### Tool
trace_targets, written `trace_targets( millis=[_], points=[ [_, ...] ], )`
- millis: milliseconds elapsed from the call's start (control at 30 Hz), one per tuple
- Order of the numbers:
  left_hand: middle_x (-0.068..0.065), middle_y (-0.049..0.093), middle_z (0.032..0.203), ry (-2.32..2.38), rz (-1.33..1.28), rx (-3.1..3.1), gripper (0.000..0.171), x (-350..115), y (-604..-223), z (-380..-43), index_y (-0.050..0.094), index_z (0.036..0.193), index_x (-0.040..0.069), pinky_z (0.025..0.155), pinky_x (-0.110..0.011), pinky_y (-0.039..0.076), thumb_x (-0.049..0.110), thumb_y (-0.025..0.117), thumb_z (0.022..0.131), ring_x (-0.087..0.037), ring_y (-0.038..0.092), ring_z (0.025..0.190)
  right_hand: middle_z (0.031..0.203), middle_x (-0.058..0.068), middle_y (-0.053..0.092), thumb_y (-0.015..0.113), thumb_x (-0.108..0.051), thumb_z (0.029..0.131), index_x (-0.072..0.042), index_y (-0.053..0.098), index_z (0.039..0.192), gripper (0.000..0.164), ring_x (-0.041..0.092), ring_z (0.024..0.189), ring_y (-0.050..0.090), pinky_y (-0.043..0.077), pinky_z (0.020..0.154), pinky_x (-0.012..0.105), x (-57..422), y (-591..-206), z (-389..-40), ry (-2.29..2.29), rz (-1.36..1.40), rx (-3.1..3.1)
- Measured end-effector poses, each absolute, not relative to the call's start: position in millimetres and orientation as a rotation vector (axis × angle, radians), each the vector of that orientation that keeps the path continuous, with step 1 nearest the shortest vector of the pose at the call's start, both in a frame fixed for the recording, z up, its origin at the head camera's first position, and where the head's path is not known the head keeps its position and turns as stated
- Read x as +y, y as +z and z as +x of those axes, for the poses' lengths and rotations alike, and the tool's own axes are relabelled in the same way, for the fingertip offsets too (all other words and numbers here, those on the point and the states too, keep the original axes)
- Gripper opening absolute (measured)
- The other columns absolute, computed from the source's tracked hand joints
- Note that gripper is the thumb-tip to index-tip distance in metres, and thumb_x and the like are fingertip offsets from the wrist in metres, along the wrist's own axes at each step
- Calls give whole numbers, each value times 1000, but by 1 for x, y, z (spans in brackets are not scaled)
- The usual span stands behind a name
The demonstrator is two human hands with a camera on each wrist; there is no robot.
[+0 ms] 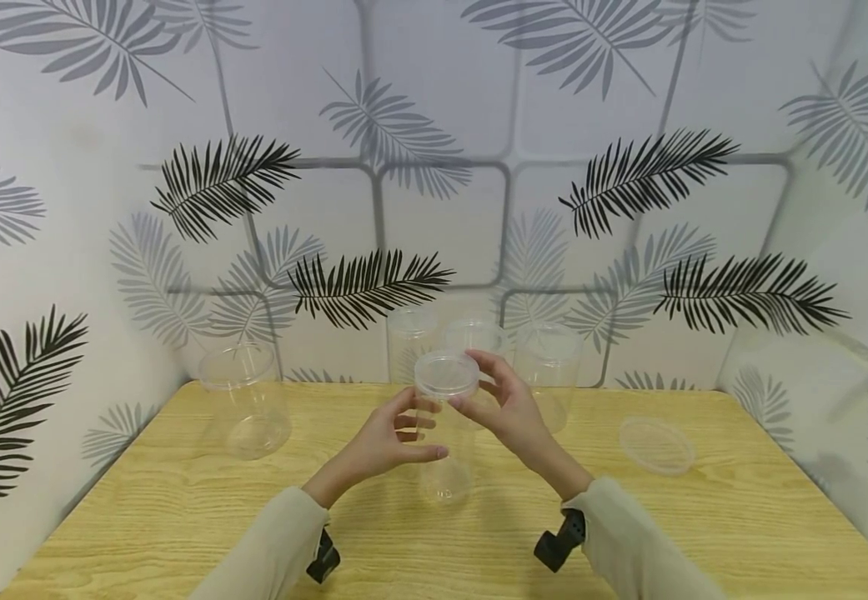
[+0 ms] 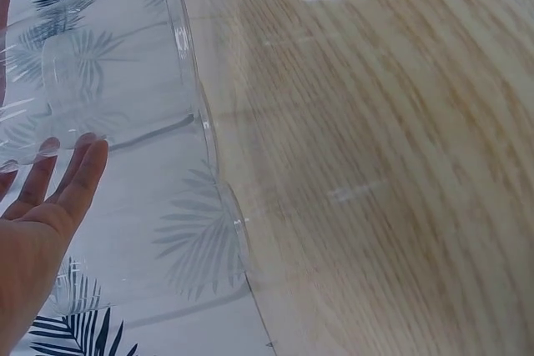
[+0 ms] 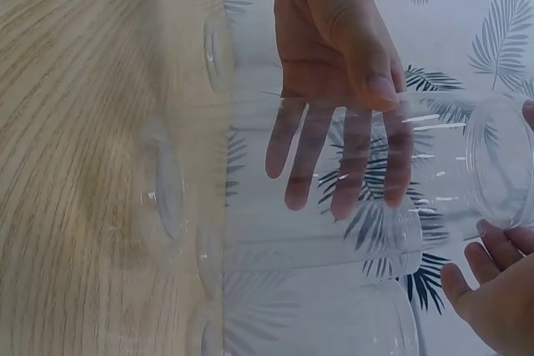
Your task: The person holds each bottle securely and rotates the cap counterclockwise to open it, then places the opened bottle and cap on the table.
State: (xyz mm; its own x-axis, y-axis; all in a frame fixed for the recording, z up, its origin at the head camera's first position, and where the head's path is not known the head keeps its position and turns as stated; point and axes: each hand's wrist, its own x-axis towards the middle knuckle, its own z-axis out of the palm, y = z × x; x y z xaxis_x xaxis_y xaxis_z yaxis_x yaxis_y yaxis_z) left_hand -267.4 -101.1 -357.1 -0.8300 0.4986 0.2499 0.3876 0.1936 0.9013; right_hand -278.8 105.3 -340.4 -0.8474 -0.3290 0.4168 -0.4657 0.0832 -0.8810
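Note:
A tall clear plastic jar stands upright on the table in front of me, with a clear round lid at its top. My left hand grips the jar's body from the left. In the right wrist view, that hand's fingers show through the clear wall, its thumb on the near side. My right hand holds the lid by its rim, thumb in front and fingers round the right side. The right wrist view has this right hand at the lower right, beside the jar's top.
Several clear jars stand around the held one: a wide jar at the left, a jar just right, and others, such as the slim jar, behind. A loose clear lid lies flat on the wooden table at the right. A leaf-patterned wall backs the table.

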Motion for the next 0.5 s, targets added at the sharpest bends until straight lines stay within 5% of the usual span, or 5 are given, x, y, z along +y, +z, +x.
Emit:
trace_targets(
  millis=[200, 500],
  points=[
    [-14, 52, 124, 1709, 895, 2339, 66, -103, -363, -272, 39, 132, 15, 94, -51, 45, 11, 74, 76, -35, 54, 111, 139, 14, 39, 65, -21, 85, -10, 33, 139, 63, 36, 127, 40, 46, 95, 44, 115, -338, -289, 2011, 1061, -2227],
    [-6, 53, 121, 1686, 903, 2338, 69, -106, -379, -285, 40, 131, 26, 92, -48, 47, 23, 78, 73, -29, 56, 109, 135, 1, 44, 61, -19, 88, -5, 27, 142, 65, 13, 121, 47, 43, 98, 30, 124, -335, -302, 2192, 1271, -2192]
  ],
)
